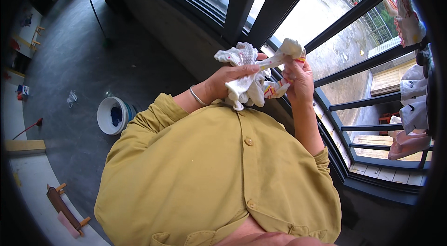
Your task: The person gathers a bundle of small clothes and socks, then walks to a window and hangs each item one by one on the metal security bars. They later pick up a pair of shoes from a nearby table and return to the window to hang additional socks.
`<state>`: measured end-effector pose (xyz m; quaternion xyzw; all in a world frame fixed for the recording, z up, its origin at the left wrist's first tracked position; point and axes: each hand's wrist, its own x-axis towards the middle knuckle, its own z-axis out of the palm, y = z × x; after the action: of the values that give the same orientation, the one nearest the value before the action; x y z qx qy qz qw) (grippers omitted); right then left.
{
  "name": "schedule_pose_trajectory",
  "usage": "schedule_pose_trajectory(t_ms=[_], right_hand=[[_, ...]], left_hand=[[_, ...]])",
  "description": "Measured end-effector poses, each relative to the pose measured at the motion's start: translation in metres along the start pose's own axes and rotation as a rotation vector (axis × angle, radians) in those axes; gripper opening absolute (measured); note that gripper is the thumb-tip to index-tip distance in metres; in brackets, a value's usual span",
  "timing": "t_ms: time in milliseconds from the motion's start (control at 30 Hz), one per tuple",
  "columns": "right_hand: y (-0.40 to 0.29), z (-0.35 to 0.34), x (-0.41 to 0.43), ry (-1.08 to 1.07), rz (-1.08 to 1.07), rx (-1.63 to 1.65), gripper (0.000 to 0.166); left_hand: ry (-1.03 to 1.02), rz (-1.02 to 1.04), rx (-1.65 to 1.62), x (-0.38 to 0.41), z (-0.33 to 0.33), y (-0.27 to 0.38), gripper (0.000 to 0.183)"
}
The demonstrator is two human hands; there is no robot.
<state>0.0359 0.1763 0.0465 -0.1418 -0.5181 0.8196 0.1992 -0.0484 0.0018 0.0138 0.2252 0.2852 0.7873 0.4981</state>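
Observation:
Before my chest, my left hand (pixel 220 80), with a silver bangle at the wrist, holds a bunch of white socks (pixel 246 87). Some are dotted with pink, and one has a ribbed knit. From the thumb of that hand a white sock (pixel 291 48) stretches across to my right hand (pixel 299 75). The fingers of my right hand pinch it near a red-and-yellow striped band. Below them a striped sock part (pixel 276 89) hangs between both hands. How many socks are in the bunch cannot be told.
Dark window bars (pixel 344 69) run close to my right hand. Several white socks (pixel 413 106), a pink one (pixel 408 144) and a frilled one (pixel 408 26) hang at the right. A white bucket (pixel 104 117) with dark cloth inside stands on the floor, near a crumpled plastic piece (pixel 72 99).

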Motion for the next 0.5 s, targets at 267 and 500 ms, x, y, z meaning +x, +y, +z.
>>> schedule_pose_trajectory(t_ms=[267, 500], right_hand=[[-0.008, 0.035, -0.025, -0.693, -1.083, -1.169, 0.033], [0.005, 0.038, -0.021, -0.667, -0.906, -1.233, 0.047]], left_hand=[[-0.185, 0.509, 1.101, -0.001, -0.030, -0.011, 0.042], [-0.114, -0.169, -0.049, 0.004, -0.032, -0.016, 0.023]])
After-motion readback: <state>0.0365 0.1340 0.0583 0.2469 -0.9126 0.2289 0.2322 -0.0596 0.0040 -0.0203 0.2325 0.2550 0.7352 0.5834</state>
